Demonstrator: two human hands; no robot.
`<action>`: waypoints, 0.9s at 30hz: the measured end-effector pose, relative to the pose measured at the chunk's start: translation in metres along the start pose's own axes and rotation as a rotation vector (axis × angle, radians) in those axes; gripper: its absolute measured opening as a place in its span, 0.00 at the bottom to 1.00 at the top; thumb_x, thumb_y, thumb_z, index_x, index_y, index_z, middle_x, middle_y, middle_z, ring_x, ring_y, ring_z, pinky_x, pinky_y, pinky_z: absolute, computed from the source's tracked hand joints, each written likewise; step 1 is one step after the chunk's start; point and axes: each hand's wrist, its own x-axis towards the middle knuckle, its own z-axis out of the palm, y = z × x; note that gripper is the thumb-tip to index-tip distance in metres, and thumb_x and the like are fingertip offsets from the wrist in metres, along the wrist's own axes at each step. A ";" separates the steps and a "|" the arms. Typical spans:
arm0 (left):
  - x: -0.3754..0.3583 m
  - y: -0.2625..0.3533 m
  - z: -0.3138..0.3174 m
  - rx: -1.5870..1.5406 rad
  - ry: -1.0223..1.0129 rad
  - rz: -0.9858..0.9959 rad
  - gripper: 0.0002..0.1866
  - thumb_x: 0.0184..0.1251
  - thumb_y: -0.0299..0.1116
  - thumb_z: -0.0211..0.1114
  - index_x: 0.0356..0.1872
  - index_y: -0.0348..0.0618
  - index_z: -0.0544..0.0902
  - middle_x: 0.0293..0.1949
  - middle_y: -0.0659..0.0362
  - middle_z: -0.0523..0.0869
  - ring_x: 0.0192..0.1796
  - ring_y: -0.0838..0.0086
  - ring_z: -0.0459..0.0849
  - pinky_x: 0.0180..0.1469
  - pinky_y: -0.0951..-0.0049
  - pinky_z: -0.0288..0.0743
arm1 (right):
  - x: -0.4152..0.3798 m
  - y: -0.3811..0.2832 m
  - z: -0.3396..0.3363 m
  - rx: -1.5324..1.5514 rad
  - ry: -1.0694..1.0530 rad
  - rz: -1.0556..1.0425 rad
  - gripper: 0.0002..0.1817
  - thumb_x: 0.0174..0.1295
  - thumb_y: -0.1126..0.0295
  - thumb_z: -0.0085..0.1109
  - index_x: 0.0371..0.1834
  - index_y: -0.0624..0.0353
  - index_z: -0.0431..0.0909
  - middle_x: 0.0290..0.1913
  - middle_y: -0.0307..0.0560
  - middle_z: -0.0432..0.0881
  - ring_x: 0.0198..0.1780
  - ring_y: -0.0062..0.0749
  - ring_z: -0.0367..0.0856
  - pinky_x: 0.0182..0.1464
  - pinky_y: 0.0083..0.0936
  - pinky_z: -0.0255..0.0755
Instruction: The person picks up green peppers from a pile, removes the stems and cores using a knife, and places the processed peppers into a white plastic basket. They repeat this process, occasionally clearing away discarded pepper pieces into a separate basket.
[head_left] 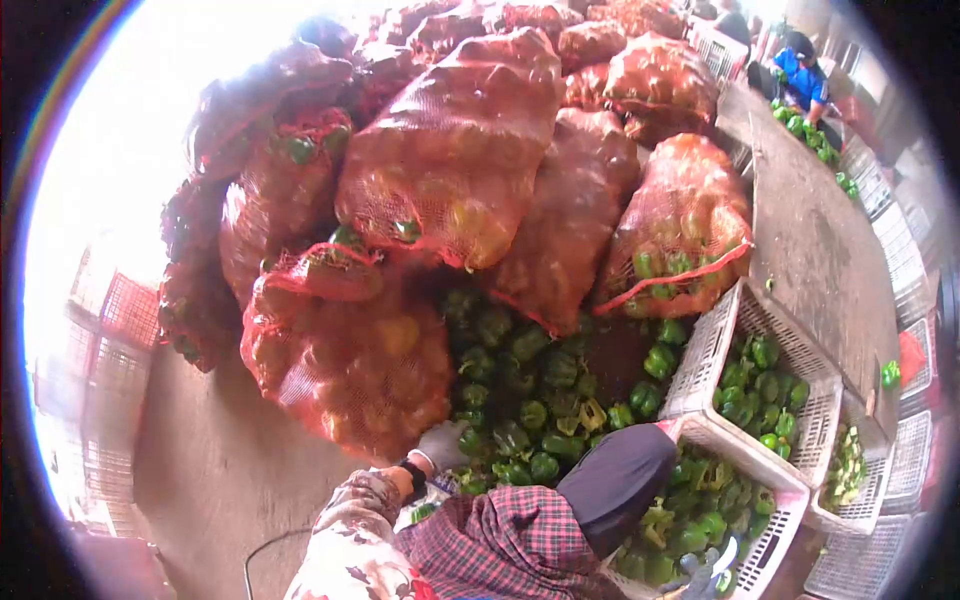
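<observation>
My left hand (441, 446), in a grey glove with a black band at the wrist, reaches to the near left edge of a heap of green peppers (532, 413). Its fingers are too unclear to show a grip. Low in the view, my right hand (697, 574), also gloved, is closed on what looks like a knife with a curved, pale blade (727, 556). It is over the near white crate (787, 520), which holds green peppers, several of them seemingly cut or broken. A red mesh sack (350, 355) bulges just beyond my left hand.
Large filled mesh sacks (460, 140) are piled beyond the heap. Another crate (820, 430) of peppers stands at the right, beside a long board (815, 235). A person in blue (800, 78) is at the far right near more peppers. Stacked crates (128, 310) line the left.
</observation>
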 end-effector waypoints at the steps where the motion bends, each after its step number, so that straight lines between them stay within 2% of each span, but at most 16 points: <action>1: 0.011 -0.004 0.007 -0.253 0.050 -0.055 0.37 0.50 0.42 0.72 0.64 0.47 0.70 0.53 0.45 0.79 0.53 0.53 0.80 0.45 0.62 0.80 | -0.001 -0.003 0.001 0.019 -0.014 -0.018 0.32 0.53 0.70 0.60 0.64 0.61 0.64 0.47 0.52 0.76 0.34 0.26 0.78 0.20 0.17 0.69; 3: 0.017 0.022 -0.013 -1.048 0.058 -0.251 0.37 0.50 0.39 0.74 0.64 0.46 0.69 0.45 0.52 0.83 0.47 0.65 0.83 0.45 0.66 0.80 | -0.008 -0.014 0.005 0.089 -0.062 -0.063 0.34 0.53 0.71 0.60 0.66 0.62 0.63 0.48 0.52 0.76 0.35 0.25 0.78 0.19 0.16 0.69; 4: 0.021 0.039 -0.031 -1.219 0.129 -0.148 0.35 0.53 0.36 0.72 0.64 0.46 0.68 0.46 0.56 0.82 0.46 0.70 0.82 0.46 0.68 0.80 | -0.015 -0.019 0.012 0.156 -0.106 -0.088 0.34 0.52 0.71 0.60 0.66 0.62 0.63 0.49 0.53 0.76 0.35 0.25 0.78 0.19 0.16 0.69; 5: 0.005 0.083 -0.081 -1.502 0.005 -0.134 0.34 0.54 0.35 0.70 0.63 0.46 0.68 0.50 0.55 0.81 0.48 0.68 0.82 0.46 0.68 0.80 | -0.027 -0.029 0.020 0.224 -0.165 -0.110 0.35 0.52 0.72 0.60 0.67 0.62 0.62 0.50 0.53 0.76 0.36 0.25 0.78 0.19 0.16 0.69; 6: -0.009 0.129 -0.118 -1.704 -0.107 0.100 0.34 0.54 0.38 0.71 0.63 0.45 0.68 0.54 0.55 0.78 0.51 0.67 0.81 0.47 0.68 0.80 | -0.040 -0.040 0.027 0.289 -0.216 -0.126 0.36 0.52 0.72 0.60 0.68 0.62 0.62 0.50 0.54 0.76 0.36 0.25 0.78 0.18 0.16 0.69; 7: -0.017 0.157 -0.139 -1.688 -0.211 0.237 0.38 0.51 0.46 0.72 0.62 0.41 0.69 0.57 0.54 0.77 0.56 0.65 0.79 0.61 0.64 0.72 | -0.056 -0.060 0.042 0.344 -0.325 -0.138 0.35 0.58 0.73 0.56 0.71 0.60 0.59 0.52 0.54 0.76 0.34 0.18 0.76 0.19 0.09 0.63; 8: -0.020 0.183 -0.147 -1.683 -0.274 0.363 0.44 0.46 0.52 0.74 0.63 0.40 0.68 0.58 0.53 0.76 0.57 0.63 0.78 0.62 0.63 0.71 | -0.073 -0.077 0.063 0.243 -0.310 -0.152 0.32 0.63 0.73 0.53 0.73 0.60 0.59 0.53 0.49 0.75 0.34 0.15 0.74 0.20 0.09 0.62; 9: -0.022 0.208 -0.147 -1.701 -0.350 0.463 0.44 0.47 0.52 0.75 0.64 0.40 0.67 0.58 0.53 0.76 0.58 0.65 0.77 0.63 0.64 0.70 | -0.068 -0.068 0.065 0.705 -0.637 -0.170 0.29 0.65 0.73 0.55 0.70 0.60 0.63 0.49 0.43 0.78 0.32 0.12 0.73 0.22 0.09 0.62; 11: -0.037 0.265 -0.145 -1.726 -0.494 0.562 0.48 0.46 0.55 0.76 0.66 0.42 0.66 0.59 0.54 0.76 0.60 0.65 0.76 0.64 0.64 0.68 | -0.090 -0.080 0.069 0.189 -0.564 -0.271 0.24 0.67 0.61 0.58 0.61 0.64 0.71 0.27 0.32 0.74 0.21 0.15 0.70 0.21 0.16 0.66; 12: -0.040 0.287 -0.135 -1.702 -0.634 0.609 0.49 0.47 0.55 0.76 0.68 0.42 0.64 0.61 0.53 0.74 0.64 0.66 0.72 0.67 0.64 0.63 | -0.094 -0.084 0.068 0.144 -0.517 -0.338 0.22 0.68 0.58 0.58 0.58 0.60 0.72 0.25 0.32 0.74 0.21 0.15 0.69 0.22 0.17 0.65; 15: -0.048 0.340 -0.100 -1.421 -0.755 0.708 0.45 0.59 0.47 0.70 0.72 0.38 0.58 0.65 0.54 0.70 0.68 0.68 0.65 0.71 0.67 0.56 | -0.082 -0.068 0.041 0.438 -0.305 -0.100 0.19 0.65 0.62 0.61 0.55 0.58 0.71 0.22 0.33 0.73 0.18 0.15 0.68 0.19 0.17 0.64; 17: -0.051 0.366 -0.090 -1.096 -0.650 0.857 0.42 0.65 0.46 0.65 0.73 0.36 0.55 0.64 0.54 0.69 0.67 0.68 0.66 0.70 0.68 0.57 | -0.067 -0.040 0.017 0.390 -0.020 -0.146 0.18 0.64 0.66 0.62 0.53 0.58 0.71 0.20 0.33 0.73 0.16 0.15 0.67 0.16 0.17 0.61; 19: -0.064 0.389 -0.078 -1.012 -0.684 0.833 0.42 0.69 0.50 0.62 0.73 0.37 0.53 0.61 0.52 0.72 0.63 0.68 0.70 0.67 0.69 0.61 | -0.060 -0.026 -0.009 0.320 0.019 -0.258 0.19 0.62 0.70 0.63 0.55 0.59 0.71 0.25 0.34 0.75 0.20 0.15 0.71 0.21 0.15 0.64; 21: -0.070 0.405 -0.047 -1.054 -0.588 0.852 0.38 0.70 0.49 0.60 0.71 0.36 0.55 0.58 0.51 0.74 0.60 0.69 0.72 0.64 0.70 0.64 | -0.059 -0.014 -0.016 0.266 0.009 -0.291 0.36 0.64 0.64 0.63 0.72 0.60 0.57 0.63 0.56 0.72 0.60 0.41 0.74 0.61 0.32 0.68; 25: -0.076 0.425 -0.019 -1.176 -0.508 0.742 0.35 0.71 0.47 0.60 0.69 0.37 0.59 0.59 0.52 0.73 0.60 0.69 0.71 0.63 0.70 0.65 | -0.062 -0.023 -0.042 -0.168 0.111 -0.435 0.30 0.66 0.65 0.59 0.70 0.60 0.63 0.61 0.63 0.74 0.61 0.51 0.75 0.59 0.36 0.70; 27: -0.076 0.425 -0.014 -1.223 -0.507 0.644 0.37 0.70 0.47 0.62 0.70 0.37 0.57 0.61 0.53 0.70 0.61 0.69 0.70 0.64 0.68 0.65 | -0.059 -0.018 -0.045 -0.218 0.256 -0.446 0.16 0.68 0.63 0.55 0.54 0.62 0.76 0.43 0.60 0.83 0.45 0.53 0.82 0.45 0.40 0.76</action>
